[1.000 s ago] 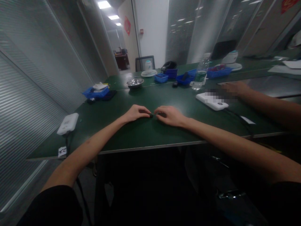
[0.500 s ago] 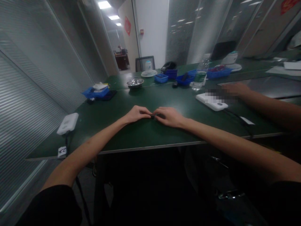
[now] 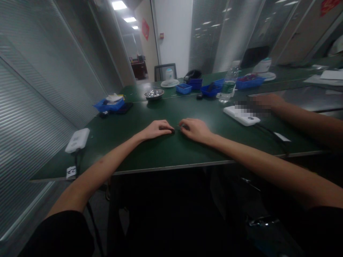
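Note:
My left hand (image 3: 156, 129) and my right hand (image 3: 194, 130) rest close together on the dark green table (image 3: 160, 150), fingertips almost meeting. Both have their fingers curled in a pinch. A tiny dark part (image 3: 173, 131) sits at the left fingertips, and a thin pale bit shows at the right fingertips. What either piece is stays too small to make out.
A co-worker's arm (image 3: 302, 119) reaches in from the right beside a white flat device (image 3: 241, 116) with a black cable. Farther back stand a water bottle (image 3: 228, 87), a metal bowl (image 3: 153, 94) and blue bins (image 3: 109, 105). A white device (image 3: 77, 140) lies at the left edge.
My hands pressed together half a second ago and have now drawn slightly apart, leaving a small gap between the fingertips. The co-worker's arm has barely moved.

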`<state>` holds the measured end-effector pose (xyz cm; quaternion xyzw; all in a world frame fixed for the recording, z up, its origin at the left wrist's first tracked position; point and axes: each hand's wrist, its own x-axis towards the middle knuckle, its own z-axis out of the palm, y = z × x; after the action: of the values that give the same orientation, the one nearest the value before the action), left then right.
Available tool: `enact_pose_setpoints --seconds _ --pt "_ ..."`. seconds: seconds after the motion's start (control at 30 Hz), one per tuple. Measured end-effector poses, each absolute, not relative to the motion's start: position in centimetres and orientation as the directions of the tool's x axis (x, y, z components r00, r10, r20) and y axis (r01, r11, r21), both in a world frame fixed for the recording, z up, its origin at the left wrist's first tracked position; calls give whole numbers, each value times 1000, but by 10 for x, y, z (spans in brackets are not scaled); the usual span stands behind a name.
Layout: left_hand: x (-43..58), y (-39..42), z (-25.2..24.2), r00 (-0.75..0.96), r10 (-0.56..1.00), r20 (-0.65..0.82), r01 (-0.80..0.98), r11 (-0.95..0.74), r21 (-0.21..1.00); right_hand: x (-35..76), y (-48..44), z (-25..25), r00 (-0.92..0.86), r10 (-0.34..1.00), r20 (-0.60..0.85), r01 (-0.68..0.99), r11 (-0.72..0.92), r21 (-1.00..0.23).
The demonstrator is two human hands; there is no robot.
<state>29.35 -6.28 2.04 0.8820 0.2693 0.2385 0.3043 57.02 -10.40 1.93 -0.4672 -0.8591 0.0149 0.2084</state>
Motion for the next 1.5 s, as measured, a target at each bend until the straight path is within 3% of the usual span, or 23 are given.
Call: enact_pose_setpoints --seconds 0.17,0.53,0.8,1.0,1.1,1.23,1.37,1.5 --pt "296 -63 20 730 611 307 376 -733 567 571 -101 18 -449 830 332 825 527 -203" --pt "303 -71 28 814 490 312 314 -823 474 571 -102 19 -457 830 319 822 532 -205" --pt "289 -65 35 795 568 215 341 -710 616 572 -100 18 -456 829 323 822 531 -203" --pt "261 -39 38 756 633 167 423 -667 613 572 -102 19 -458 823 337 814 540 -213" --pt "217 -14 36 603 790 115 583 -534 612 572 -102 19 -459 824 331 812 540 -219" --pt "135 7 26 188 965 181 783 -259 566 572 -101 19 -464 822 330 810 544 -217" --pt "72 8 12 -221 927 305 828 13 560 572 -100 19 -470 821 325 806 549 -221" --pt "49 6 7 -333 877 347 836 104 539 572 -102 20 -460 828 320 815 537 -219"
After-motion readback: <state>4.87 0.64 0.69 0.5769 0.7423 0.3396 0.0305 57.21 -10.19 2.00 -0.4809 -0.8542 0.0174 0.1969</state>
